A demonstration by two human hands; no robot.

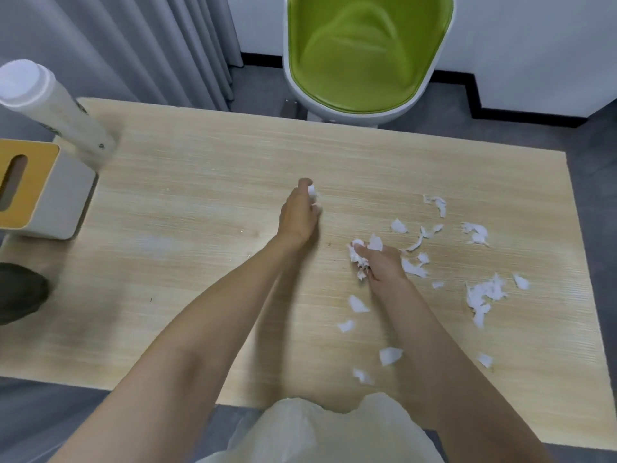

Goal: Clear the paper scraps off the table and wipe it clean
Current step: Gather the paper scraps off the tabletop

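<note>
Several white paper scraps (482, 297) lie scattered over the right half of the light wooden table (200, 182). My left hand (298, 215) rests near the table's middle, its fingers closed around a few small white scraps. My right hand (384, 264) sits lower and to the right, among the scraps, shut on a crumpled bunch of paper that sticks out past the fingers. More loose pieces (390, 355) lie near the front edge.
A tissue box (50, 195) with a yellow top stands at the left edge, a white cylindrical bottle (56, 105) behind it. A dark object (20, 295) sits at the far left. A green-and-white chair (360, 55) stands beyond the far edge.
</note>
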